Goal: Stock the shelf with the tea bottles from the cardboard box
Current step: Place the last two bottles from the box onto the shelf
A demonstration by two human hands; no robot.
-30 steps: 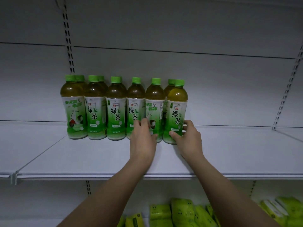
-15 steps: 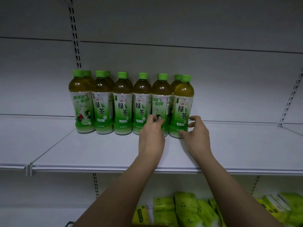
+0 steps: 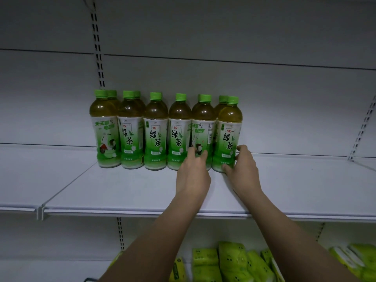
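fingers [image 3: 242, 148] of right hand [image 3: 245, 171] curl round end bottle [image 3: 228, 137] | left hand [image 3: 193, 174] straight, touching neighbour bottle [image 3: 202, 131]

dim, cool, even light, edges bowed by the wide lens, bottle shoulders faintly glinting.

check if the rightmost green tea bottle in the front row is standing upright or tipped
Upright. The rightmost clear plastic green tea bottle stands with its base flat on the white metal shelf, green cap straight above, level with its neighbours.
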